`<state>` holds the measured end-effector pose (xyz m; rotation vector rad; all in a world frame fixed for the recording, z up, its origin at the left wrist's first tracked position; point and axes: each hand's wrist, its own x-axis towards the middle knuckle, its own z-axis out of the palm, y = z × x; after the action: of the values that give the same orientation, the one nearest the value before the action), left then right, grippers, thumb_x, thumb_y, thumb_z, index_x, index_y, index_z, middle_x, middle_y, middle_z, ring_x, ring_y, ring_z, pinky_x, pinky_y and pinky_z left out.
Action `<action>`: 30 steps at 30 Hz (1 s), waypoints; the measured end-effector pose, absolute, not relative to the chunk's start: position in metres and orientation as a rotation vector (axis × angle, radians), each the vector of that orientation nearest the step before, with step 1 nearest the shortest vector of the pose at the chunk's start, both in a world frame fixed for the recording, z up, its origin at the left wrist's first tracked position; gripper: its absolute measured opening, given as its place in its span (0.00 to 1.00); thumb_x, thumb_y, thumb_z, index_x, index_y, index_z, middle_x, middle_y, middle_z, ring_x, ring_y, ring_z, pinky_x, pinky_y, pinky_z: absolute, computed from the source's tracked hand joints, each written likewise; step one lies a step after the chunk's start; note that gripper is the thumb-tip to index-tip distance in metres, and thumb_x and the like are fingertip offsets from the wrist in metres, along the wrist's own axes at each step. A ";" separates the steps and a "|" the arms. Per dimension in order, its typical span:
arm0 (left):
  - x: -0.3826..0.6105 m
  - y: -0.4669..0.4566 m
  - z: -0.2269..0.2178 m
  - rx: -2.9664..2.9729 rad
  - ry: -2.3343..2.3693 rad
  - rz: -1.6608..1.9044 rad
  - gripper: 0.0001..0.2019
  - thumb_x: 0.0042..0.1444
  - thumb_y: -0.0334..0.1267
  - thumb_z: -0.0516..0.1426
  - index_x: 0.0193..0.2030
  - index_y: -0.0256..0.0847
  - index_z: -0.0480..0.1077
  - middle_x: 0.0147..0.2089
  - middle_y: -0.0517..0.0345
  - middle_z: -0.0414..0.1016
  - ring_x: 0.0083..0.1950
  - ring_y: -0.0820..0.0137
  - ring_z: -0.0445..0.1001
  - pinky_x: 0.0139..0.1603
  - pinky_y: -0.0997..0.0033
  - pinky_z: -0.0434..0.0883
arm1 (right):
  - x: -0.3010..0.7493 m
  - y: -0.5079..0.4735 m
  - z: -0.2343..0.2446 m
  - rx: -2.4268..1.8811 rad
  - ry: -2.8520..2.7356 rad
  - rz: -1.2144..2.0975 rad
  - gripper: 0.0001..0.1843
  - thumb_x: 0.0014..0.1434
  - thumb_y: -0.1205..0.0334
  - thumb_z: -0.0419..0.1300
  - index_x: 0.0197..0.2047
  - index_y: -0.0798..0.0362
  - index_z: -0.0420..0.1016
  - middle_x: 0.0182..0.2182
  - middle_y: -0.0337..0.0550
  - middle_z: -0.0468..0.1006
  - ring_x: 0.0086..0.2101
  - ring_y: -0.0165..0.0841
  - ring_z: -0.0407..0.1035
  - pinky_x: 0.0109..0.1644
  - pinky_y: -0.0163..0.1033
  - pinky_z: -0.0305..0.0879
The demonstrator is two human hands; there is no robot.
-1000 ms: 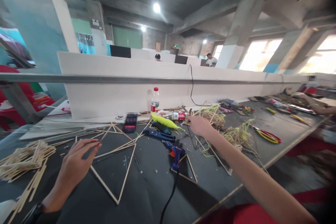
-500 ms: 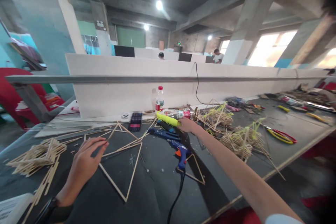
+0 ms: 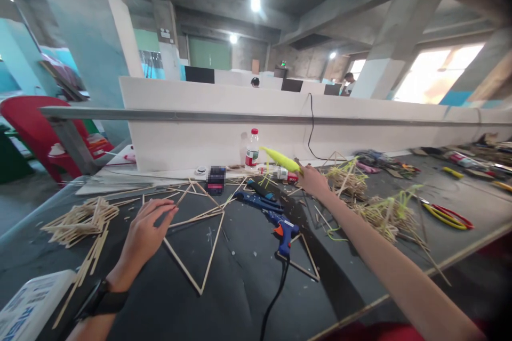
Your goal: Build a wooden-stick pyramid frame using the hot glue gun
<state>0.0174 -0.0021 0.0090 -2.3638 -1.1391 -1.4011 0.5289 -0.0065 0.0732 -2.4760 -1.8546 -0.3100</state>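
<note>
My left hand (image 3: 150, 226), with a dark watch at the wrist, pinches a thin wooden stick (image 3: 184, 193) at one side of a star-shaped stick frame (image 3: 212, 250) lying on the dark tabletop. My right hand (image 3: 314, 181) grips the end of a long, tapered spool of neon-yellow string (image 3: 282, 159), lifted off the table with its tip pointing left. Beneath it lie a dark blue hand tool (image 3: 260, 201) and a blue glue gun (image 3: 286, 232) with a black cord. The glue gun partly overlaps a small stick triangle (image 3: 311, 258).
Loose sticks (image 3: 82, 218) are heaped on the left above a white box (image 3: 38, 303). Stick bundles with yellow string (image 3: 386, 216) and red-and-yellow-handled pliers (image 3: 448, 217) lie to the right. A bottle (image 3: 252, 150) and a phone (image 3: 216, 180) stand near the white partition (image 3: 192, 146).
My right hand has raised the yellow string spool from the tabletop, uncovering more of the things beneath. My left hand keeps its pinch on the stick. The view has shifted slightly left.
</note>
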 end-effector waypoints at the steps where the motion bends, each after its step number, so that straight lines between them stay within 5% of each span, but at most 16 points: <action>1: 0.017 -0.003 0.009 -2.370 -1.143 -1.406 0.06 0.63 0.40 0.59 0.42 0.43 0.75 0.46 0.53 0.77 0.49 0.61 0.75 0.56 0.57 0.70 | 0.529 -0.012 0.074 -2.513 -1.835 -0.305 0.25 0.73 0.54 0.42 0.56 0.56 0.74 0.52 0.60 0.76 0.50 0.45 0.74 0.48 0.43 0.68; 7: 0.018 -0.003 0.009 -2.391 -1.151 -1.426 0.06 0.63 0.39 0.59 0.41 0.42 0.76 0.46 0.51 0.77 0.49 0.61 0.75 0.55 0.58 0.70 | 0.512 -0.033 0.071 -2.729 -1.776 -0.303 0.18 0.68 0.58 0.54 0.49 0.64 0.78 0.44 0.65 0.79 0.47 0.49 0.76 0.46 0.47 0.70; 11: 0.018 -0.003 0.009 -2.385 -1.166 -1.425 0.06 0.63 0.38 0.58 0.41 0.41 0.76 0.45 0.51 0.77 0.49 0.62 0.75 0.55 0.59 0.70 | 0.486 -0.023 0.075 -2.813 -1.845 -0.276 0.15 0.66 0.57 0.61 0.51 0.58 0.75 0.47 0.50 0.78 0.44 0.40 0.75 0.47 0.49 0.73; 21: 0.018 -0.002 0.007 -2.389 -1.201 -1.377 0.06 0.63 0.38 0.58 0.40 0.42 0.76 0.45 0.52 0.77 0.48 0.63 0.75 0.54 0.60 0.70 | 0.425 0.078 0.053 -2.154 -2.530 -0.252 0.18 0.67 0.56 0.60 0.57 0.53 0.71 0.54 0.49 0.73 0.48 0.40 0.72 0.50 0.51 0.72; 30: 0.018 -0.003 0.007 -2.389 -1.206 -1.356 0.04 0.63 0.36 0.59 0.41 0.42 0.75 0.45 0.52 0.77 0.48 0.63 0.75 0.54 0.59 0.70 | 0.436 0.136 0.017 -2.041 -2.618 -0.344 0.19 0.67 0.56 0.60 0.58 0.54 0.70 0.54 0.50 0.73 0.48 0.40 0.72 0.50 0.51 0.72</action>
<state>0.0181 -0.0026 0.0066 -2.3890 -1.2062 -1.3560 0.4356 0.1357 0.0166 -2.0414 -2.6177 -0.3435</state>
